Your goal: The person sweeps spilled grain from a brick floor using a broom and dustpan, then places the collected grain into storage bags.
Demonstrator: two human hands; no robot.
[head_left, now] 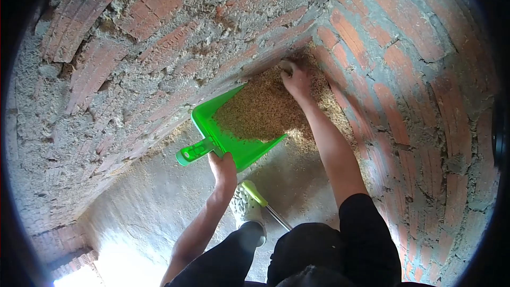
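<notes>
Head view, looking down into a corner where two rough brick walls meet above a grey concrete floor [154, 196]. The dustpan [249, 151] is bright green plastic with a wide flat scoop, raised side walls and a short handle with a long slot through it. It sits low in that corner, tilted, its open mouth towards the left wall [133, 48] and its handle pointing down-left. Its scoop is heaped with tan, fine, chaff-like husks [260, 109], so that only the rim and the near edge show green.

The left hand [223, 169] is closed around the dustpan from below, at the root of the handle, and holds it up against the pile. The right hand [295, 81] is stretched further in, right at the meeting of the walls and close to the right wall [404, 74]. It lies palm down on the husks with the fingers bent into them; whether they grip a handful cannot be told from here.

More husks lie spilled along the foot of both walls. Below the dustpan a pale shoe [246, 207] stands on the floor, with a thin metal rod [273, 213] with a yellow-green end beside it.
</notes>
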